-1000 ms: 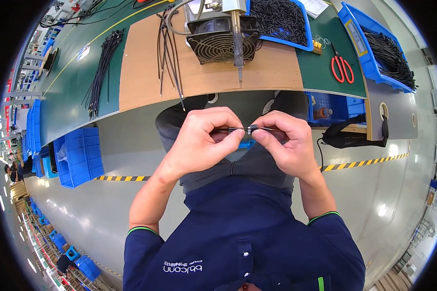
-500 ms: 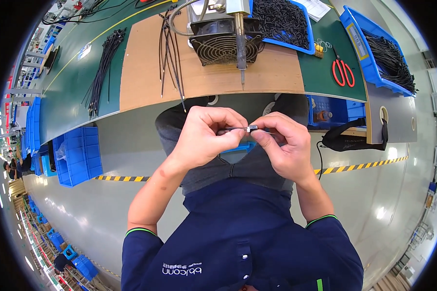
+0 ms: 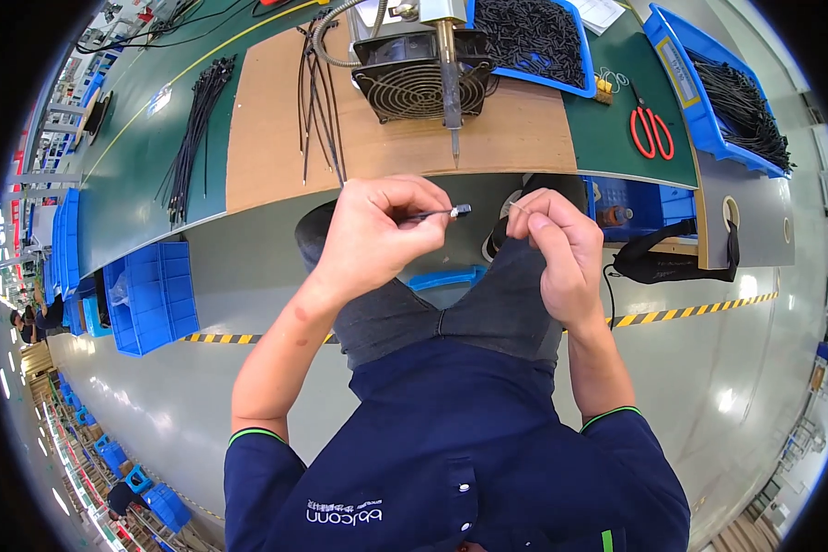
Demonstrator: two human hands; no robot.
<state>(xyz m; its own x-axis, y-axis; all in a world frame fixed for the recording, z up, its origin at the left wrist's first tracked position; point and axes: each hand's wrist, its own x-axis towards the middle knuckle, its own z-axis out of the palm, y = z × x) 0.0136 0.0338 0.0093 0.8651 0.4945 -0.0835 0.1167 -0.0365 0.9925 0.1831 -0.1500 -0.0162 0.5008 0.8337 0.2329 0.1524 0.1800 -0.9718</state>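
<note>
Between the thumb and fingers of my left hand point(image 3: 377, 230) is a thin black cable, pinched close behind its end. A small connector point(image 3: 461, 211), black with a silvery collar, sticks out from those fingertips toward the right. My right hand point(image 3: 561, 253) is apart from the connector, its thumb and forefinger pinched together. A tiny, thin, light-coloured sliver shows at its fingertips, too small to name. Both hands are above my lap, just off the bench's near edge. Ahead of them a soldering iron point(image 3: 450, 92) points down, beside a black fan point(image 3: 425, 90).
Black cables lie on the cardboard point(image 3: 386, 152), with another cable bundle point(image 3: 196, 129) on the green mat at left. A blue tray point(image 3: 587, 90) holds small black parts. Red-handled scissors point(image 3: 651, 133) lie near a blue bin point(image 3: 695, 115) of cables. Blue crates point(image 3: 152, 299) stand at lower left.
My hands have drawn apart. The right has come off the connector and moved right, while the left has shifted slightly up and left with the cable.
</note>
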